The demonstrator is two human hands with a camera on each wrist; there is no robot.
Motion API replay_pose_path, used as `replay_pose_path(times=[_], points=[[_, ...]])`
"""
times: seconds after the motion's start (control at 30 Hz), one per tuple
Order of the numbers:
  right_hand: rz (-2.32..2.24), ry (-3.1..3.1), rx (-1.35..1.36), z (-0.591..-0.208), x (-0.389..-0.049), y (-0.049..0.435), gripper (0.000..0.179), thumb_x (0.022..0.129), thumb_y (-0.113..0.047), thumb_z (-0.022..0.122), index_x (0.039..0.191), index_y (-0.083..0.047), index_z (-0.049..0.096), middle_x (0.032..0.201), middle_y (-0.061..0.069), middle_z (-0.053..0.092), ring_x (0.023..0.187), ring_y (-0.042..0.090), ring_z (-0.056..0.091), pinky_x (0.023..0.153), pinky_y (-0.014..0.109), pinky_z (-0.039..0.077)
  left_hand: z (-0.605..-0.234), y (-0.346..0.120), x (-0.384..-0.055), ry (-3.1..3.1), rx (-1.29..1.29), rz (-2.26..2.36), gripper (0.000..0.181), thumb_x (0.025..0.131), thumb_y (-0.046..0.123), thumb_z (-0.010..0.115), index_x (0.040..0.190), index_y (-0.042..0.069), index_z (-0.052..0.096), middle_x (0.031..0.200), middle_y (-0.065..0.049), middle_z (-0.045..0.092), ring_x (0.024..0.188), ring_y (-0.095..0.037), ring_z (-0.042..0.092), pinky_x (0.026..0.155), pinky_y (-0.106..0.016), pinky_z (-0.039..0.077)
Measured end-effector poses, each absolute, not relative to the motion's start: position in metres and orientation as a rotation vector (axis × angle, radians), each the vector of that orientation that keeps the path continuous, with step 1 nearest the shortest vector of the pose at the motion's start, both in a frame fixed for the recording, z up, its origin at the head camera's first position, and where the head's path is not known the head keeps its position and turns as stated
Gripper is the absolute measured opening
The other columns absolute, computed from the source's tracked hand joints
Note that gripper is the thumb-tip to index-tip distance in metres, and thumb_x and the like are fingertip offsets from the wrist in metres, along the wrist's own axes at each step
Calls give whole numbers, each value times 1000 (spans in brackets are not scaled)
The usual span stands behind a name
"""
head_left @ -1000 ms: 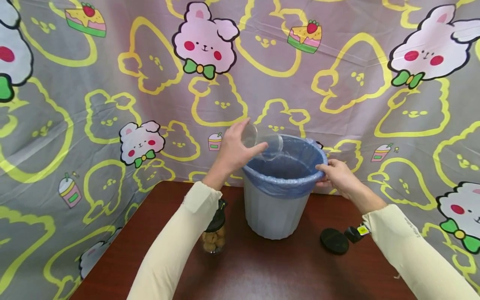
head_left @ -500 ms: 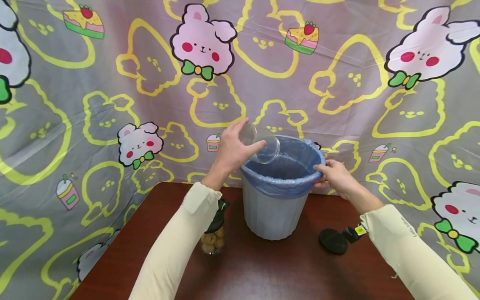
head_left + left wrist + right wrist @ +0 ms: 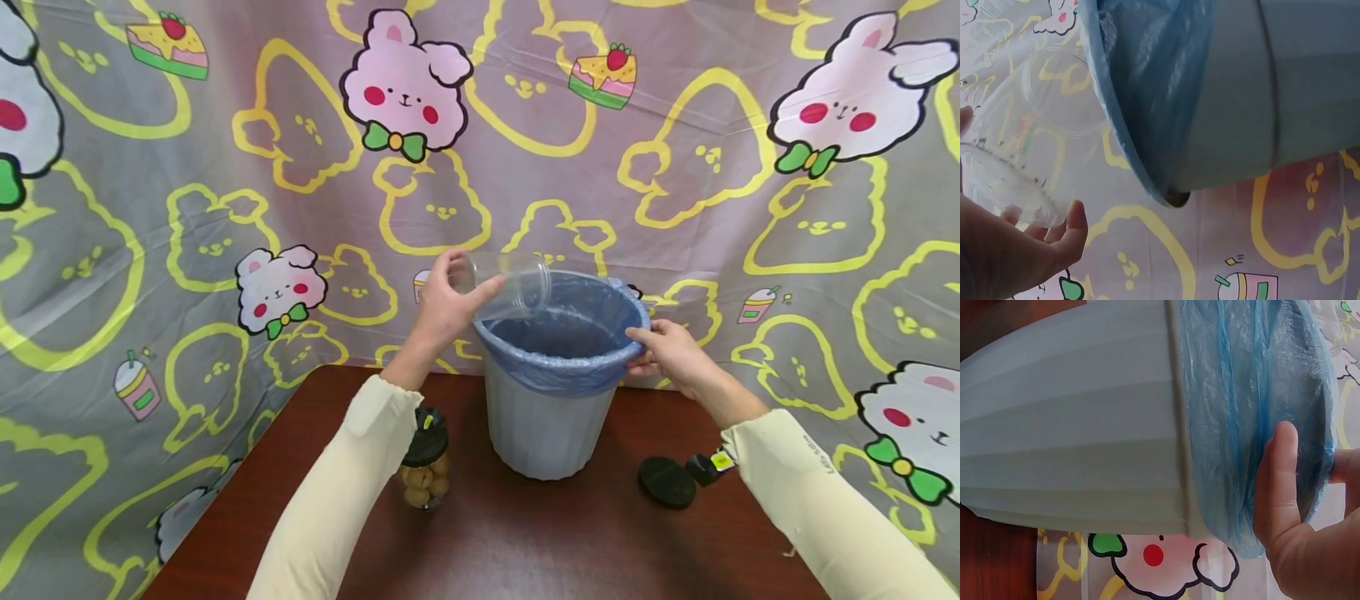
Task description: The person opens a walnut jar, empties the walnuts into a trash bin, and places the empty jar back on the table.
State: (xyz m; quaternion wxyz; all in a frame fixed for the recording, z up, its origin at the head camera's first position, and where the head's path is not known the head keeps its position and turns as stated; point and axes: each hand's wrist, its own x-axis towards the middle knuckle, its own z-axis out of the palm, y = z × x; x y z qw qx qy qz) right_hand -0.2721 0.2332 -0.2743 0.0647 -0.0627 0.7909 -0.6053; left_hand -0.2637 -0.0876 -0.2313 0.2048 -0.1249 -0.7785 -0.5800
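Observation:
My left hand [image 3: 450, 304] grips a clear jar [image 3: 517, 283] around its base end. The jar lies nearly level over the left rim of the bin, mouth to the right. Small dark crumbs [image 3: 1035, 181] cling inside near its base in the left wrist view. A grey bin [image 3: 547, 433] stands upright, lined with a blue plastic bag [image 3: 570, 375] folded over the rim. My right hand [image 3: 675, 354] holds the bin's right rim through the bag, fingers [image 3: 1282, 481] outside in the right wrist view. The bottom inside the bin is hidden.
Left of the bin, beside my left forearm, stands a jar of round brown cookies [image 3: 426, 483] with a black top [image 3: 425, 447]. A black round lid [image 3: 667, 482] lies on the brown table [image 3: 525, 542] at the right. A patterned curtain [image 3: 315, 208] hangs close behind.
My left hand has drawn the clear jar left and lifted its mouth from a downward tilt to nearly level. My right hand keeps its hold on the bin's rim.

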Motion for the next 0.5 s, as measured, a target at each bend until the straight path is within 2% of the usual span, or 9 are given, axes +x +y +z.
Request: replay_pose_path(times=[0.27,0.5], points=[[-1828,2377,-189,-274,-272,234,63,99,-25,46,137,15,17,88,8,55,66,12,63,67,29,55,-236,-97,-268,-2240,-277,-1649,85,68,50,80,134,16,39,132,-8,41,114,-24,46,90,-40,44],[-1883,2318,-225,-277,-272,236,71,100,-39,40,136,15,13,84,6,55,66,15,63,68,33,55,-236,-103,-266,-2280,-326,-1646,89,66,42,85,137,17,37,135,-9,38,121,-27,41,92,-41,43]])
